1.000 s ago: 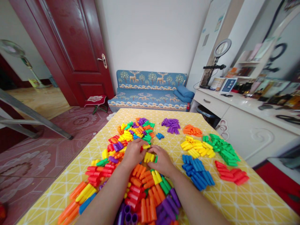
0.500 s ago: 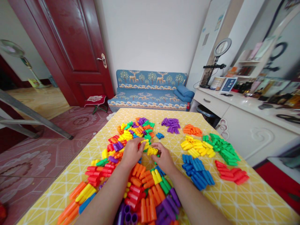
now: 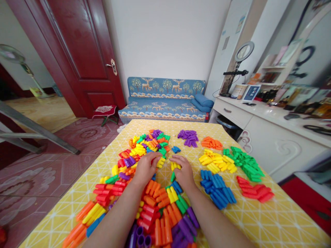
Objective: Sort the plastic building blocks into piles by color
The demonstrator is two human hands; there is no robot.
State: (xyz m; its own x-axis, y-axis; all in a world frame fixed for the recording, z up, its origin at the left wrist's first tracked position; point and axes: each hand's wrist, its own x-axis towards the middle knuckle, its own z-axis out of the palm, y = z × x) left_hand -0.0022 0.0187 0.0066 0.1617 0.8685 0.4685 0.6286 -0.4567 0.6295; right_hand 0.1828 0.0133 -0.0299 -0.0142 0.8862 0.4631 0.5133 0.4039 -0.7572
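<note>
Between my fingers and thumb, my left hand (image 3: 147,167) grips a yellow plastic tube piece (image 3: 161,162) at the edge of the mixed heap. Just to its right, my right hand (image 3: 183,169) is closed round another yellow tube piece (image 3: 176,166), partly hidden by the fingers. Below that hand lies a green piece (image 3: 173,176). A mixed-colour heap (image 3: 139,148) spreads beyond and left of my hands. More orange, red and purple pieces (image 3: 164,227) lie between my forearms. A small blue piece (image 3: 176,149) rests alone beyond my hands.
Single-colour piles stand on the right of the yellow tablecloth (image 3: 261,220): purple (image 3: 188,137), orange (image 3: 211,143), yellow (image 3: 216,160), green (image 3: 245,163), blue (image 3: 217,188) and red (image 3: 254,189). A blue sofa (image 3: 165,100) is behind the table; a white dresser (image 3: 274,134) stands to the right.
My hands have moved apart: the right hand shifted slightly right with its yellow piece, widening the gap to the yellow piece in my left hand. The piles look unchanged.
</note>
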